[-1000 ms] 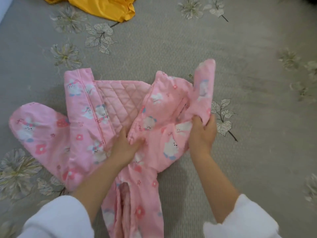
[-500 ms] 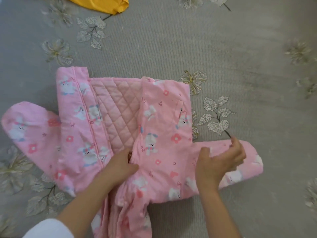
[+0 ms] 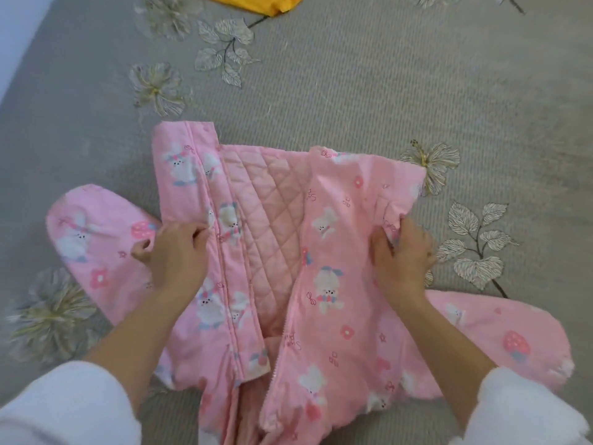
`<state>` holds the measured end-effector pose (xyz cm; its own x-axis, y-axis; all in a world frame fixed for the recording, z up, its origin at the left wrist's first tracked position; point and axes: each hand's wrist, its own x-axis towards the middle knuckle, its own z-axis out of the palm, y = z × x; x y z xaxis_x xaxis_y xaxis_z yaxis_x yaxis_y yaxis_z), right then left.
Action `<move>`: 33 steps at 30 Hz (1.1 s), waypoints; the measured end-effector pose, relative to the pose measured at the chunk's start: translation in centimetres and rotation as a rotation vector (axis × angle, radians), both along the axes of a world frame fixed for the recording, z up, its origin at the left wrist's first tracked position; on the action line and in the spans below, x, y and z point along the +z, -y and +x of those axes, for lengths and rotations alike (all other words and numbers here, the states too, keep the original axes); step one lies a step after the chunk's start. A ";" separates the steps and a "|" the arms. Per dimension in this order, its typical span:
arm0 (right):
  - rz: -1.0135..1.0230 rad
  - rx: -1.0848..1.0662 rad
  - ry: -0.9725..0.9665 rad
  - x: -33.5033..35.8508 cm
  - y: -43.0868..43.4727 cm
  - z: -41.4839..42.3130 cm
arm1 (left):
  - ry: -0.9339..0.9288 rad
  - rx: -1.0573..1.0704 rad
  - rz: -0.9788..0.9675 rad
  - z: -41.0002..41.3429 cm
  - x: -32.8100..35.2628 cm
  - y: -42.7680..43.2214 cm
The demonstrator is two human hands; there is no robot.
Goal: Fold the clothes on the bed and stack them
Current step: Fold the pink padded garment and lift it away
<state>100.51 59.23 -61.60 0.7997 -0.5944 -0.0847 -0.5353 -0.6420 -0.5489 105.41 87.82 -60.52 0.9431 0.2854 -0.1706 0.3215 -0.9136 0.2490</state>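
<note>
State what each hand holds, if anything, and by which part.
Both grip the pink quilted bunny-print jacket: left hand its front panel beside a sleeve, right hand bunched fabric at the opposite panel's edge.

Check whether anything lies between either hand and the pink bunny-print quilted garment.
Nothing visible does. The left hand and the right hand both grip the pink bunny-print quilted garment directly.

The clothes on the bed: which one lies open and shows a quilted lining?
The pink bunny-print garment in the middle, its front parted over the quilted lining. The yellow garment at the top edge is plain and only partly in view.
</note>
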 end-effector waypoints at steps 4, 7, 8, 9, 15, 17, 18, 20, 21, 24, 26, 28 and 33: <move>0.108 -0.275 0.404 2.9 1.3 2.2 | 0.407 -0.099 -0.337 0.0 2.6 2.9; 0.075 -0.385 0.270 3.0 2.9 5.4 | 0.577 -0.366 -0.509 0.8 3.1 5.9; 0.038 -0.359 0.126 2.8 3.0 6.3 | 0.474 -0.418 -0.568 1.2 2.5 6.8; 0.009 -0.289 -0.008 2.4 2.6 6.7 | 0.288 -0.449 -0.587 1.5 1.7 7.6; 0.028 0.222 -0.230 -0.4 -3.3 1.3 | -0.232 -0.572 -0.074 -0.1 -4.6 6.8; 0.000 0.256 -0.340 -1.2 -4.5 -0.2 | -0.203 -0.567 -0.059 -0.4 -5.0 6.0; -0.058 0.290 -0.386 -1.5 -4.7 -0.5 | -0.200 -0.582 -0.026 -0.4 -5.3 5.6; -0.161 0.369 -0.407 -1.9 -4.1 -0.1 | -0.196 -0.620 0.043 -0.3 -5.6 5.3; -0.152 0.384 -0.382 -2.0 -3.5 0.3 | -0.201 -0.622 0.057 -0.2 -5.7 5.3; 0.112 0.295 -0.175 -1.8 -2.8 1.4 | -0.180 -0.598 0.045 -0.1 -5.8 6.1; 0.164 0.366 -0.108 -1.8 -3.5 0.9 | -0.174 -0.600 0.049 -0.3 -5.9 6.4; 0.074 0.582 -0.299 -2.6 -4.6 -0.8 | -0.196 -0.600 0.068 -0.3 -5.9 6.4; -0.024 0.615 -0.280 -2.5 -5.0 -2.6 | -0.171 -0.631 -0.026 -0.8 -4.4 6.7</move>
